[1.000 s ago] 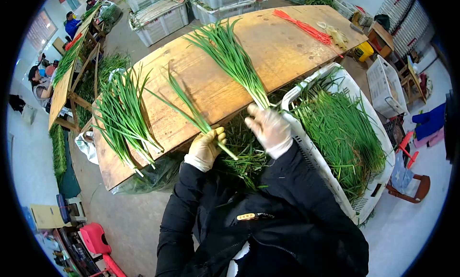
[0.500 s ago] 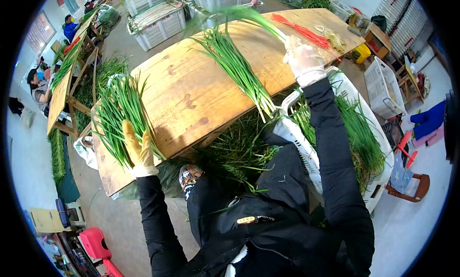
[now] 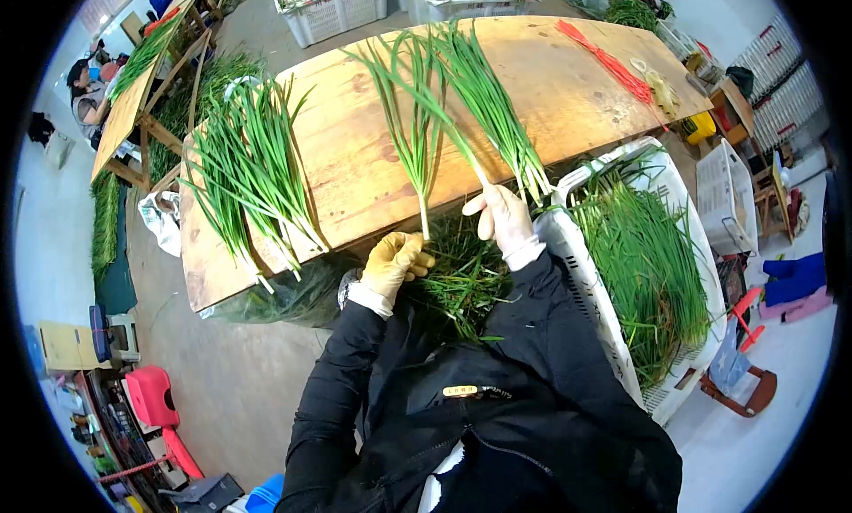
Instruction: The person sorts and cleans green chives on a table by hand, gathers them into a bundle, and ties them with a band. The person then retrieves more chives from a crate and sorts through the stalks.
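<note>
My left hand (image 3: 395, 263), in a yellow glove, is closed around the white stem ends of a small bunch of chives (image 3: 414, 153) at the table's near edge. In a white glove, my right hand (image 3: 506, 218) pinches the base of a few more chives (image 3: 460, 140), whose leaves cross over toward the left bunch. Just beyond the right hand, a larger bunch of chives (image 3: 493, 96) lies on the wooden table (image 3: 351, 171). Two neighbouring bunches of chives (image 3: 266, 171) rest at the table's left end, stems toward me.
To my right stands a white crate (image 3: 593, 304) heaped with chives (image 3: 652, 273). Loose greens (image 3: 461, 291) lie below the table edge. Red ties (image 3: 608, 62) and pale bands (image 3: 655, 87) sit at the table's far right. A person (image 3: 89, 96) is at another table on the left.
My left hand has left the bunches at the left end and come to the middle, now gripping chives. My right hand has swung down and left with its chives from the table's right side.
</note>
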Available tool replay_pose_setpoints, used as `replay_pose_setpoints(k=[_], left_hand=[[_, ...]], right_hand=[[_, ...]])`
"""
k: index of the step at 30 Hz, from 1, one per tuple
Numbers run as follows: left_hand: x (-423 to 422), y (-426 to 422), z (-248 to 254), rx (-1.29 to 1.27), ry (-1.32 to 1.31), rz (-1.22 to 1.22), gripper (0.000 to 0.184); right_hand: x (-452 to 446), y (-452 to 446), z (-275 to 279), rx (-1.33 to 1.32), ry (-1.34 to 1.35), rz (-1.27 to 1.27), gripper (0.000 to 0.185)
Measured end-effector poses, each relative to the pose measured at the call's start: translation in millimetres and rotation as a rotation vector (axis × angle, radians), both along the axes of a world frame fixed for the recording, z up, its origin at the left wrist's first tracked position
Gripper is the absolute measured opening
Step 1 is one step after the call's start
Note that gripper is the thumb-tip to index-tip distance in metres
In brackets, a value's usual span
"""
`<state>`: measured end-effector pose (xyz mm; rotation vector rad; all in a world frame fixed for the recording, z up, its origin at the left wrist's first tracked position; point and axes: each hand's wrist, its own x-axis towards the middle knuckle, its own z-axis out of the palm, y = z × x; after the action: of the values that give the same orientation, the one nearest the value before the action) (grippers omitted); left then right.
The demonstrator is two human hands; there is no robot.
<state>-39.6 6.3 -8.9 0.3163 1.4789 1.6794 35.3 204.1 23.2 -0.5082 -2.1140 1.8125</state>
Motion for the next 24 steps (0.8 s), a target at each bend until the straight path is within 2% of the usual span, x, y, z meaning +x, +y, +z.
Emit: replay_pose_setpoints(k=[2,5,6,8,9,10,12,14,15,16,18,19,20,22,24], left_hand=[[-1,-1,16,-0.076,-0.036,-0.064,0.038],[4,6,32,0.011,-0.127,-0.067,0.047],[2,7,22,0.010,-0.128,-0.063,0.047],[-4,6,-5,0.220,-0.110,-0.034,0.042],[-2,7,2,0.088,-0.126,0.086,0.034],[-2,6,2,0.087,-0.129,0.094,0.034],[-2,2,0,0.132,-0.203,0.295,0.028],[-7,-6,-9,0.291,-0.284,0.264,0.024],[-7,-6,-4,0.294,-0.280,0.264,0.027],[-6,-6,2,0.297,-0.275,0.263,0.031],[-5,-11,2,0.301,-0.280,0.216,0.035],[-4,-12,4,0.306,-0.285,0.162,0.039],[-2,-12,9,0.398,-0.261,0.108,0.040],[1,-12,16,0.369,-0.324,0.004,0.039],[7,-14,24,0.331,-0.418,0.039,0.038]], right_hand=[[6,-21,18,0.386,0.070,-0.025,0.024],[5,-40,15,0.866,-0.063,0.003,0.016],[6,-47,23,0.895,-0.014,0.038,0.016],[7,-55,12,0.889,-0.029,0.099,0.016],[10,-59,15,0.900,-0.013,0.105,0.016],[10,-62,7,0.948,0.031,0.101,0.017],[16,-71,9,1.091,-0.051,0.098,0.017],[23,-78,5,1.183,0.019,0.101,0.017],[26,-82,6,1.195,0.091,0.090,0.018],[31,-83,11,1.133,-0.009,0.205,0.026],[31,-74,22,0.709,-0.064,0.460,0.037],[28,-63,9,0.616,-0.046,0.538,0.044],[23,-57,-4,0.501,0.033,0.458,0.043],[14,-48,8,0.536,-0.067,0.364,0.040],[10,-46,4,0.600,0.053,0.128,0.031]])
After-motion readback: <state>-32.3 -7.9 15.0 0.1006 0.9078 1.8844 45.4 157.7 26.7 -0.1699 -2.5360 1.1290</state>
